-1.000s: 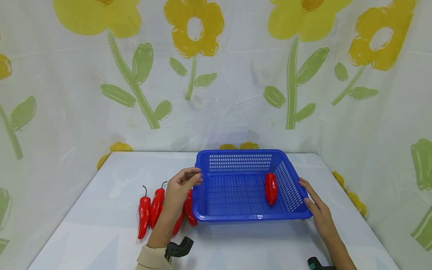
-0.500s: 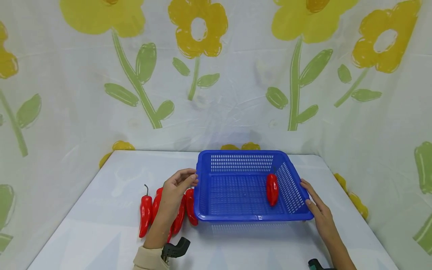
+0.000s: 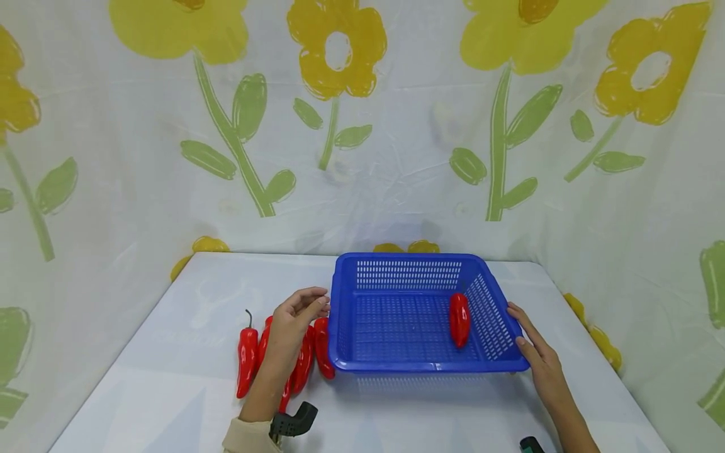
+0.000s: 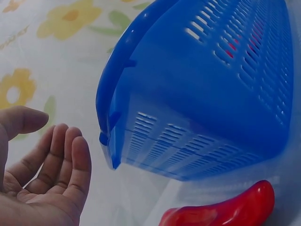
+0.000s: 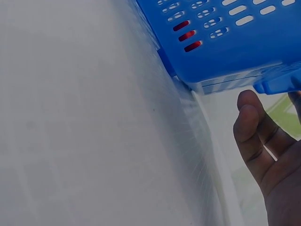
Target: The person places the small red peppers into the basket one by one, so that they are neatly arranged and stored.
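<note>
A blue plastic basket with slotted walls stands on the white table, and one red chili pepper lies inside near its right wall. Several more red peppers lie left of the basket, partly hidden by my left forearm. My left hand hovers beside the basket's left rim, its fingers loosely bent and holding nothing; the left wrist view shows a gap between its fingertips and the rim. At the right rim my right hand holds the basket, thumb and index on the edge and other fingers lower down.
Behind the white table hangs a pale curtain with yellow flowers and green leaves, and it continues along both sides. A dark wrist device sits on my left wrist, and another by the right wrist.
My left hand has drawn slightly left, off the basket's rim. The right hand and basket keep their places; the whole head view has shifted a little.
</note>
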Demonstrator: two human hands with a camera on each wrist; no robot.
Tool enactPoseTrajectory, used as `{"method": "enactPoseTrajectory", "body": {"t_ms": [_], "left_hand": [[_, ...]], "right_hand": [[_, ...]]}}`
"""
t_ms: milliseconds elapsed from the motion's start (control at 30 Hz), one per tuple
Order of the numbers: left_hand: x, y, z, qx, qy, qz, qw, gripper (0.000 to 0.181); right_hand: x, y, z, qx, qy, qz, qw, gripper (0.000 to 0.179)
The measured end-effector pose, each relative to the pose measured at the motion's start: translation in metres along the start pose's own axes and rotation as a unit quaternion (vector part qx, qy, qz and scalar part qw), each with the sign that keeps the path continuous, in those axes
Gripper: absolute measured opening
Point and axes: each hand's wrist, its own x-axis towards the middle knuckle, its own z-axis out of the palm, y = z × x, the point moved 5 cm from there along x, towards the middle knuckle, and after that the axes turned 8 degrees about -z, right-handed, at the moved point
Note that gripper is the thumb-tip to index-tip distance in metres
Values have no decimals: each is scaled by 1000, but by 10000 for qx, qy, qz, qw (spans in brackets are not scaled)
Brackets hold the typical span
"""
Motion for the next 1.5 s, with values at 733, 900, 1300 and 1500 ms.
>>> {"method": "enactPoseTrajectory", "body": {"t_ms": [733, 900, 1300, 1500], "left_hand": [[-10, -16, -19, 277, 302, -53, 9991, 31], [-12, -18, -24, 417, 441, 37, 9982, 32], [-11, -22, -33, 694, 699, 47, 9951, 32], [-10, -22, -37, 728, 747, 71, 9945, 33]], "right_hand": [[-2, 1, 1, -18, -23, -134, 9999, 49], [-2, 2, 1, 51, -41, -107, 9999, 49], [-2, 0, 1, 39, -8, 6, 10000, 49], [-1, 0, 1, 144, 16, -33, 9999, 49]]}}
